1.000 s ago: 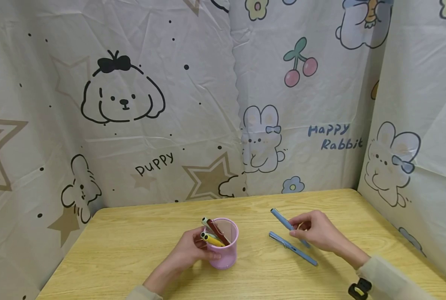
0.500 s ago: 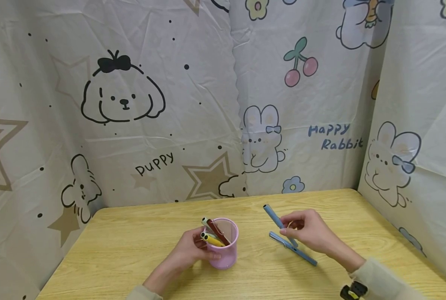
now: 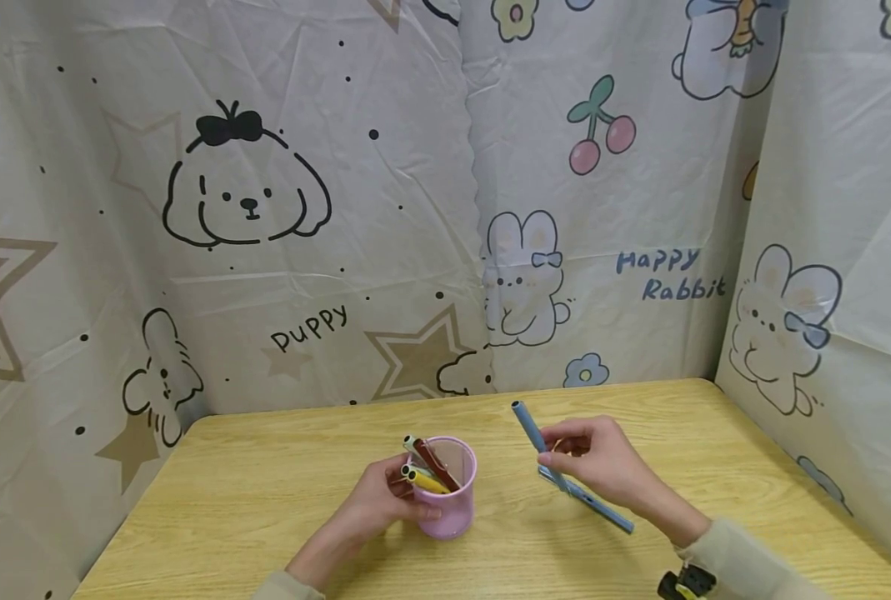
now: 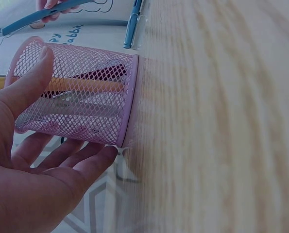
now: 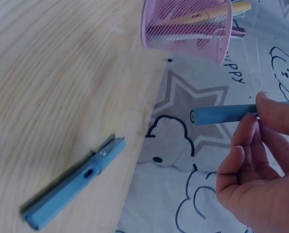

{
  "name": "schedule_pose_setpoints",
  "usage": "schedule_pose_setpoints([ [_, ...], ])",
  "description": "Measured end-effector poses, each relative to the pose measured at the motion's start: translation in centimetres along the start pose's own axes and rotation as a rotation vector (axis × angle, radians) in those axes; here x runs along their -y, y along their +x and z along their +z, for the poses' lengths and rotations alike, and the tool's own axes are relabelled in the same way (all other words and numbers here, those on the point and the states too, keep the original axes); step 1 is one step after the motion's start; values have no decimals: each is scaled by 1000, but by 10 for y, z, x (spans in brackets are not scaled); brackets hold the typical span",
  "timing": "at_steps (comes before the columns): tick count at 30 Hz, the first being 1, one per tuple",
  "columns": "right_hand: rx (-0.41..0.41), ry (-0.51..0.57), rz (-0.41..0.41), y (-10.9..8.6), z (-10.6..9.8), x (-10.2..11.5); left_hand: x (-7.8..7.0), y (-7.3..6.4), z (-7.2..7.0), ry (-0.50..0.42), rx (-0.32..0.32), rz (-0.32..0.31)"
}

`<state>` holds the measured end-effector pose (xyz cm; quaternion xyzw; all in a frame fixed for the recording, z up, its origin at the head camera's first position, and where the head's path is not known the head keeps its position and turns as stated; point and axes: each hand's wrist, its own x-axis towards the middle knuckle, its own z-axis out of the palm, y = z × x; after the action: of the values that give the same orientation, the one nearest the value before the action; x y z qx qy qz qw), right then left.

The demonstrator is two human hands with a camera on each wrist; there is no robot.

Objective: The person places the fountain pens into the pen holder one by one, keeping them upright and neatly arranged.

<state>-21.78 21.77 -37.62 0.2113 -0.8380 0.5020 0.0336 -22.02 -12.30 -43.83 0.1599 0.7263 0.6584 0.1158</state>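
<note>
A pink mesh pen cup stands upright on the table, several pens in it, among them a dark red pen and a yellow pen. My left hand holds the cup from its left side, thumb across the front and fingers behind. Between thumb and fingers, my right hand pinches a blue pen, tilted and raised off the table in the right wrist view. Below it a second blue pen with a clip lies on the table, partly covered by the held pen in the head view.
The wooden table is enclosed by printed cloth at the back and both sides. A dark watch-like band sits at the right sleeve.
My right hand has moved left with the blue pen, which now stands more steeply and crosses above the lying pen. The left hand and cup have stayed put.
</note>
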Motion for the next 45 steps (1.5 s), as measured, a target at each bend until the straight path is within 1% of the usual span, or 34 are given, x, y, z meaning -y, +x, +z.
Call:
schedule_pose_setpoints([
  [5, -4, 42, -20, 5, 8, 9, 0, 1, 0, -2, -4, -4],
  [10, -24, 56, -27, 9, 16, 16, 0, 1, 0, -11, 1, -6],
  [16, -37, 87, -55, 16, 26, 25, 0, 0, 0, -16, 1, -1],
  [24, -53, 124, -54, 21, 38, 33, 1, 1, 0, -18, 1, -5],
  [29, -63, 146, -98, 24, 43, 37, 1, 1, 0, -14, 0, -1],
  [33, -72, 170, -107, 24, 47, 40, 1, 3, 0, -9, 16, -2],
  [37, -69, 189, -105, 24, 52, 42, 2, 3, 0, -12, 29, -11],
  [45, -49, 192, -124, 31, 61, 48, 1, 1, -2, -16, 18, 12],
])
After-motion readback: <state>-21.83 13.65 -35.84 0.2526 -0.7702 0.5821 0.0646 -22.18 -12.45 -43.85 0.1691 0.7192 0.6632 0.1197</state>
